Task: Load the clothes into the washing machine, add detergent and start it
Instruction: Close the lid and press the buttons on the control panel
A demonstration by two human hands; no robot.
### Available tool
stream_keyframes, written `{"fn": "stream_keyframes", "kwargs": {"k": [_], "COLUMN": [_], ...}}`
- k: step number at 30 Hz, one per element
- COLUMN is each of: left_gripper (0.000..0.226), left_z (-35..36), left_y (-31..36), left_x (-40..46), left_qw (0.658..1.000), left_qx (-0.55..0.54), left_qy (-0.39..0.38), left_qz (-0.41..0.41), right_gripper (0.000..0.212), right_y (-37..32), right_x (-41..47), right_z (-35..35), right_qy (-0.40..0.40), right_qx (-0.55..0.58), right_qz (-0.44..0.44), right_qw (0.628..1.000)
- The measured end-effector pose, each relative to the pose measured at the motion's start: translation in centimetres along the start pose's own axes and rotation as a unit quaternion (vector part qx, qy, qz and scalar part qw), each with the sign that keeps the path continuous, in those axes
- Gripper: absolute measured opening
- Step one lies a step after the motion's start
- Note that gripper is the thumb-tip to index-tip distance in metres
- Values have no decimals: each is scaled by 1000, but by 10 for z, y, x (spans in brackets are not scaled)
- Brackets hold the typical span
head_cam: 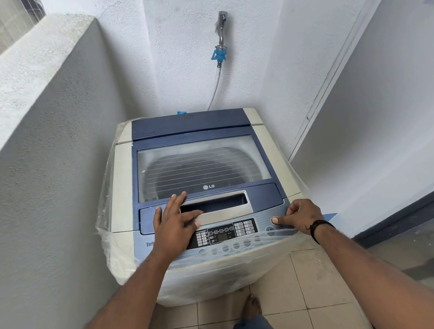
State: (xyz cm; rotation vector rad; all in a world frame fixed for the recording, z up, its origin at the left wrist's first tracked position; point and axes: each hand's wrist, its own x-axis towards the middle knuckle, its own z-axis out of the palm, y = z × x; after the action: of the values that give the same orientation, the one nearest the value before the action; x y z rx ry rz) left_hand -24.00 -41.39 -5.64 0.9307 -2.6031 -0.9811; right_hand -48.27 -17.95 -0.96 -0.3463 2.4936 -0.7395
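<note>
**Tiled floor, one machine on it**

I see a floor (318, 282) of pale beige square tiles with dark grout lines, scuffed and a little grimy near the machine's base. The washing machine (122, 202) stands directly on it, pushed into the corner between the grey rendered wall on the left and the white walls behind (its body is wrapped in clear plastic film). My two bare feet (251, 306) rest flat on the tiles just in front of the machine, one ahead of the other.

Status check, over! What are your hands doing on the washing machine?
Left hand flat on closed lid by handle. Right hand, thumb pressing a round button on control panel. Nothing blocking.
</note>
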Motion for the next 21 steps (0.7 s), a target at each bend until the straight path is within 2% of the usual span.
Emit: {"fn": "stream_keyframes", "kwargs": {"k": [7, 17, 21], "left_gripper": [28, 28, 28], "left_z": [1, 1, 1], "left_y": [0, -1, -1], "left_x": [-1, -1, -1], "left_qw": [1000, 1000, 1000], "left_qx": [2, 11, 12], "left_qy": [2, -4, -5], "left_qz": [3, 4, 4], "right_gripper": [47, 48, 38], "right_y": [-9, 3, 10], "right_x": [4, -5, -1], "right_z": [-3, -4, -7], "right_qy": [-9, -6, -5], "right_qx": [-18, 16, 29], "right_qz": [27, -14, -15], "right_qw": [999, 1000, 999]}}
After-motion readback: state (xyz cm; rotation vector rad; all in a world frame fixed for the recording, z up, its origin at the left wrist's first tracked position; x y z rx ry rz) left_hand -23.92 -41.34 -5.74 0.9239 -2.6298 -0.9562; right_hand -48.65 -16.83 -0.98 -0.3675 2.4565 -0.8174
